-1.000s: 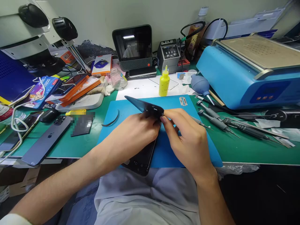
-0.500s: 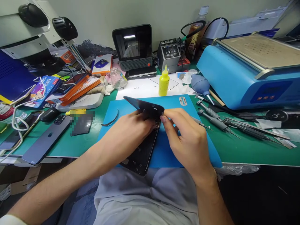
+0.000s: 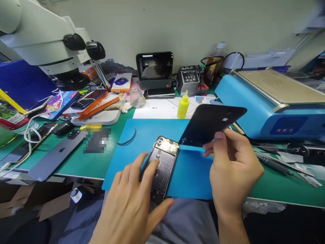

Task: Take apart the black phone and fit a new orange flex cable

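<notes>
An opened phone (image 3: pixel 162 171) lies slanted on the blue mat (image 3: pixel 195 173), its circuit board bare at the top end and a dark, ridged surface below. My left hand (image 3: pixel 130 196) rests on its left side with fingers spread, the index fingertip over the phone's middle. My right hand (image 3: pixel 232 162) pinches the edge of a thin black phone panel (image 3: pixel 210 122), tilted up to the right of the phone. Whether this panel is a screen or a back cover I cannot tell. On the mat's left part lies a curved black strip (image 3: pixel 127 139).
A grey phone (image 3: pixel 59 154) and a white cable (image 3: pixel 31 130) lie to the left, below a microscope (image 3: pixel 58 44). Behind the mat stands a yellow bottle (image 3: pixel 182 106). A blue heating plate machine (image 3: pixel 254 117) and several tools (image 3: pixel 276 162) occupy the right side.
The black panel has come away from over the phone and moved right in my right hand. My left hand has let go of it and come down, spread, onto the phone. The view has shifted.
</notes>
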The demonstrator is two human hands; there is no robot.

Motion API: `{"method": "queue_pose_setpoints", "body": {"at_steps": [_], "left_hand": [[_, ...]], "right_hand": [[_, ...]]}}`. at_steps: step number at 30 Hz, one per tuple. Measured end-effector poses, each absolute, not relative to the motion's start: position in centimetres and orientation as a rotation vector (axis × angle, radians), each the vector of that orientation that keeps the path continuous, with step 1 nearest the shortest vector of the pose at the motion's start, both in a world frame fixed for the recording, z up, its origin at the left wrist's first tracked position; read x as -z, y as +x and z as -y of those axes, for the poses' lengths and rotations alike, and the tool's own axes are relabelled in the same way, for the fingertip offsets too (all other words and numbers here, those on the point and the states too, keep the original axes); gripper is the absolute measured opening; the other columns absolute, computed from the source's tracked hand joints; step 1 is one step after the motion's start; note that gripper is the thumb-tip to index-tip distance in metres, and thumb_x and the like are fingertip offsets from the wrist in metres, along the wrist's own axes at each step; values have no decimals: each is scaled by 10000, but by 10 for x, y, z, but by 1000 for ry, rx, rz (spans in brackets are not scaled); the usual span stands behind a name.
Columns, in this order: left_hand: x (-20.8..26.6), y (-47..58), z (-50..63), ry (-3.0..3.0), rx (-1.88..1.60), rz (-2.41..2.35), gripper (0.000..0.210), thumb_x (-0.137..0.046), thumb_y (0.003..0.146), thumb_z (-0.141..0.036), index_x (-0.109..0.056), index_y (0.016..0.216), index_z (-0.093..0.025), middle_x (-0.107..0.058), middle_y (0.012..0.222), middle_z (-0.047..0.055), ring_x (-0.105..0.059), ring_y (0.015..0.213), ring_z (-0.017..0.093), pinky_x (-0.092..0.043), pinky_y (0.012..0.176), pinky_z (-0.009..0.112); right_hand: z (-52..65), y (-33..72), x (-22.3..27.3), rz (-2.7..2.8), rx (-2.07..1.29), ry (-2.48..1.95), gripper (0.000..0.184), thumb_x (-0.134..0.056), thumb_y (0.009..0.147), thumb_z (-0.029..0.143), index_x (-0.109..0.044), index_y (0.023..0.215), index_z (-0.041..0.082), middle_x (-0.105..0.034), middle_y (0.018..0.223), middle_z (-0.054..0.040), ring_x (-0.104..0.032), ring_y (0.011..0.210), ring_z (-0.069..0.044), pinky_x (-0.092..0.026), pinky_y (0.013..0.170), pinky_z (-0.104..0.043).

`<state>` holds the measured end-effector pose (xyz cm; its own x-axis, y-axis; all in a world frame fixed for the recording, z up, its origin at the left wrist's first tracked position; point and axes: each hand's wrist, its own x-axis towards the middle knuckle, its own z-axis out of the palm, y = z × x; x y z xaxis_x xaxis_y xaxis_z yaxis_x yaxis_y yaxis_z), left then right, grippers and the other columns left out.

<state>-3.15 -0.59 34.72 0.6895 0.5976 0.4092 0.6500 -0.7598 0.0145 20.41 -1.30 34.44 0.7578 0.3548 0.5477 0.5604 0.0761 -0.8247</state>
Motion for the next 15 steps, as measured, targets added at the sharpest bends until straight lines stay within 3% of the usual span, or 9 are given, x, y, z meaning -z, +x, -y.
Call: {"method": "queue_pose_setpoints", "body": {"at_steps": [2,5,7,11,13,15], "left_hand": [[-338,-31,4,-2847,681,1108,612,-692,1088,-420,-515,1639,-223,-619,1632,191,-713,1256,391,-658,939,531],[-336,-36,-7,-3033,719,1193,818,-749,970,-223,-434,1715,-342,-564,1720,125,-660,1416,385,-658,1116,593],[-342,-47,-18,-3174,664,1169,960,-782,905,-142,-403,1743,-415,-521,1773,96,-620,1520,387,-637,1200,615],[-361,-72,-45,-3442,484,1105,910,-771,970,-120,-437,1731,-492,-508,1802,43,-543,1664,322,-544,1342,546],[-365,-79,-56,-3514,491,1111,832,-763,1019,-156,-464,1722,-485,-529,1791,45,-587,1638,300,-551,1336,497],[-363,-83,-61,-3544,550,1103,771,-775,1037,-197,-495,1697,-478,-547,1777,44,-624,1608,292,-569,1316,473]], "right_hand": [[14,205,-347,769,157,-1502,274,-764,1102,436,-799,1229,196,-742,847,2,-676,612,-148,-570,585,-294],[18,211,-357,837,142,-1504,266,-777,1092,425,-827,1239,208,-779,871,-11,-677,610,-149,-538,537,-281],[18,217,-370,932,154,-1520,231,-765,1100,405,-852,1235,239,-838,968,-37,-755,727,-181,-583,613,-297],[-14,222,-401,1302,123,-1538,169,-726,1110,309,-870,1195,287,-868,1203,-50,-821,1101,-239,-650,1034,-412],[-45,220,-409,1495,47,-1571,156,-726,1125,306,-829,1193,209,-846,1224,-68,-807,1152,-236,-649,1089,-482],[-74,221,-411,1661,-68,-1620,231,-768,1117,393,-791,1196,177,-821,1205,-66,-803,1106,-221,-675,1040,-472]]}}
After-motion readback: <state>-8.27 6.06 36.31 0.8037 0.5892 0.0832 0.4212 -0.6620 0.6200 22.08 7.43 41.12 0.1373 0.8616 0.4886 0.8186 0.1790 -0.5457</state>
